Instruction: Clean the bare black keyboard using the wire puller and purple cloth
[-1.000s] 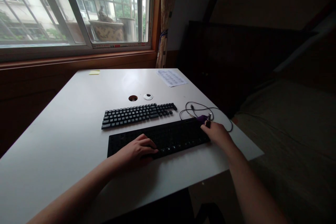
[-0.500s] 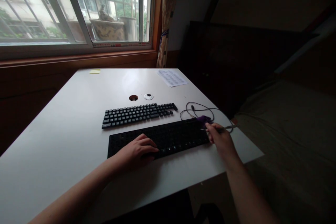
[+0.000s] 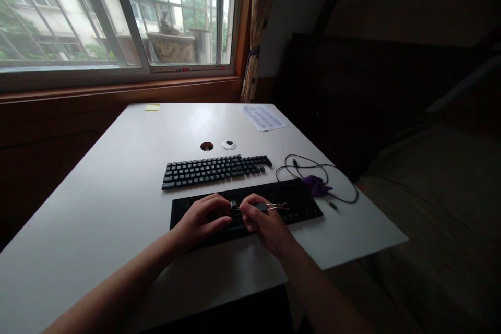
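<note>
A black keyboard (image 3: 301,203) lies near the table's front edge, its key area mostly bare of caps. Over it, my right hand (image 3: 264,219) closes around a wire keycap puller (image 3: 276,206), its dark handle in my fingers and thin wire loops sticking out to the right. At the puller's left end, between the hands, is a small dark keycap (image 3: 234,204). My left hand (image 3: 205,216) is half curled beside it, thumb and index finger apart, the index fingertip close to the keycap; whether they touch I cannot tell. Behind the keyboard, loose keycaps (image 3: 211,171) stand in keyboard-like rows.
Right of the keyboard lie a purple cloth (image 3: 315,186) and a looped black cable (image 3: 354,193). A small dark piece (image 3: 332,205) sits below the cloth. Farther back are a cable hole (image 3: 206,146), its white cover (image 3: 229,144), printed paper (image 3: 264,117) and a yellow note (image 3: 152,107).
My right hand has moved left with the puller, from beside the purple cloth to the keyboard's middle. My left hand has lifted from the keyboard and opened its thumb. The view has shifted slightly.
</note>
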A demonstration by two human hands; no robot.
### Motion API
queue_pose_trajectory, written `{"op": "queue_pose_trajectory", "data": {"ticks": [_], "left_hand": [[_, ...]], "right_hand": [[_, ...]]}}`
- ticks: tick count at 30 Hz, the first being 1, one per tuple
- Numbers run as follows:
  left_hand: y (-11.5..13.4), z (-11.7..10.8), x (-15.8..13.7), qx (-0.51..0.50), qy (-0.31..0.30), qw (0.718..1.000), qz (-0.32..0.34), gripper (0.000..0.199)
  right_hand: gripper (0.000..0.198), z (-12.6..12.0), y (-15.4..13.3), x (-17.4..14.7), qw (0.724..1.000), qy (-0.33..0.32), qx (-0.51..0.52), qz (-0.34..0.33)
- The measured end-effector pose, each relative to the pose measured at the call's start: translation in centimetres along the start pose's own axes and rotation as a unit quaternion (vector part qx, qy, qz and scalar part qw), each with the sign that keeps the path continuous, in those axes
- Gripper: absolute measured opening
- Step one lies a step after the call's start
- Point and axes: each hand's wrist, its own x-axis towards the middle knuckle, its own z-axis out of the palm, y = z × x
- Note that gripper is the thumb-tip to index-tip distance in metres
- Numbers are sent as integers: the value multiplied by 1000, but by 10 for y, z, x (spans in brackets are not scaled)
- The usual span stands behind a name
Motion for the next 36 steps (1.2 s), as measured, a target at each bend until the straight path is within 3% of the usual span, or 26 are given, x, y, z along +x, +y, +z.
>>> {"op": "queue_pose_trajectory", "data": {"ticks": [9,11,13,15,17,20,23,28,36], "left_hand": [[-1,-1,-1,-31,34,999,-27,14],[-3,-1,-2,-38,64,996,-47,13],[-6,0,-3,-46,100,992,-69,14],[-7,1,-3,-48,120,988,-80,15],[-8,1,-3,-34,115,990,-77,14],[-6,2,-1,2,96,993,-64,11],[-3,1,0,32,83,995,-43,9],[-1,1,0,59,73,995,-30,7],[-1,1,2,63,61,996,-34,7]], "right_hand": [[19,7,1,-1,996,-43,72,41],[28,1,1,0,997,-7,73,13],[32,-7,-2,2,996,72,46,-34],[31,-15,-5,3,982,157,-33,-98],[26,-19,-10,2,952,193,-164,-172],[13,-11,-16,-1,880,143,-365,-267],[13,3,-14,-1,823,65,-462,-325],[13,14,-3,2,808,-2,-493,-323],[11,16,8,1,787,2,-521,-330]]}}
